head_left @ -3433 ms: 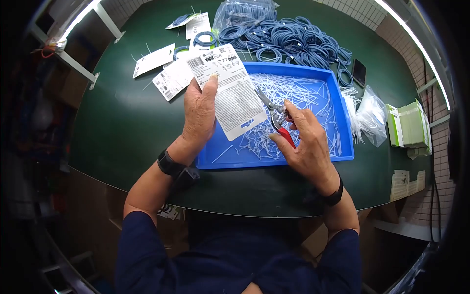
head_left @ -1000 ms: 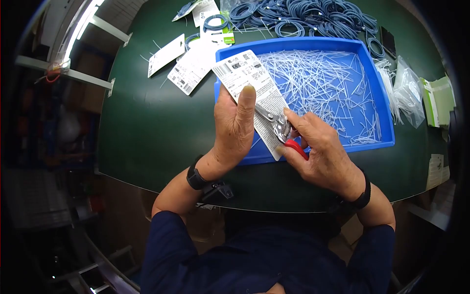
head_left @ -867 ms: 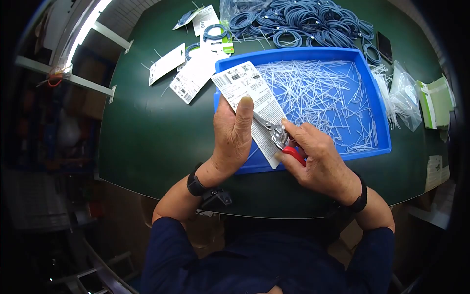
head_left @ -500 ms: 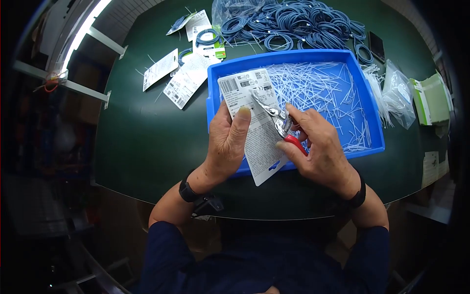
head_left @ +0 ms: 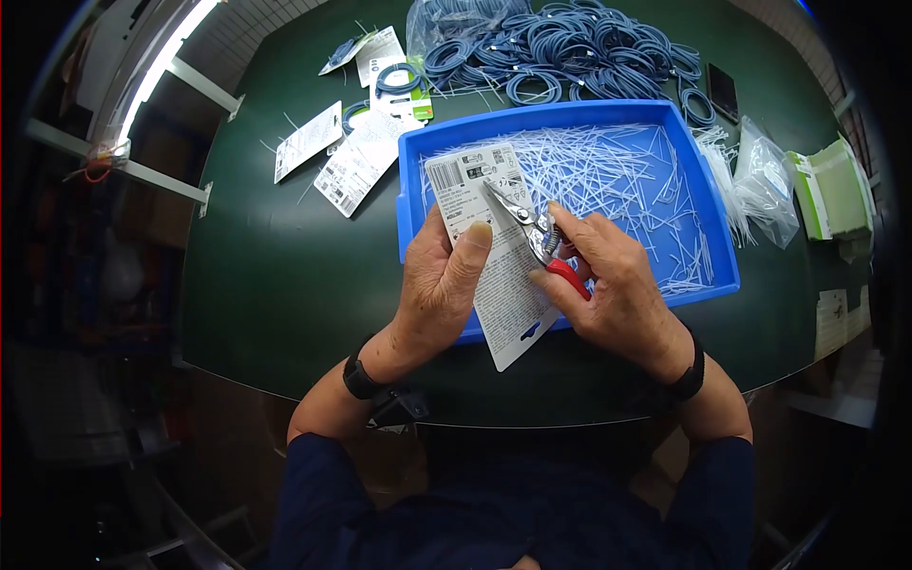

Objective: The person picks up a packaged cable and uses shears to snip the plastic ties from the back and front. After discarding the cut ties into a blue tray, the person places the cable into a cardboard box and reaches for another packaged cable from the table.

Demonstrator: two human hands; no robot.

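Observation:
A white printed card [head_left: 503, 285] is held by my left hand [head_left: 446, 271], thumb on its face and fingers behind it. The card tilts over the front left part of the blue tray [head_left: 408, 204]. My right hand [head_left: 608, 275] grips red-handled cutters [head_left: 537, 233], and their metal tips lie against the upper part of the card. Whether the jaws are closed on something is too small to tell. Many short white ties [head_left: 608, 171] are scattered in the tray behind the card.
Coiled blue cables [head_left: 589, 47] are piled at the back, with a dark phone [head_left: 722, 92] to their right. More cards [head_left: 359, 163] lie at the back left. A clear bag [head_left: 765, 185] and a green-white box [head_left: 831, 195] stand on the right.
The card and both hands have shifted slightly lower relative to the tray. The cutters are still at the card's upper part, and the grip of both hands looks the same.

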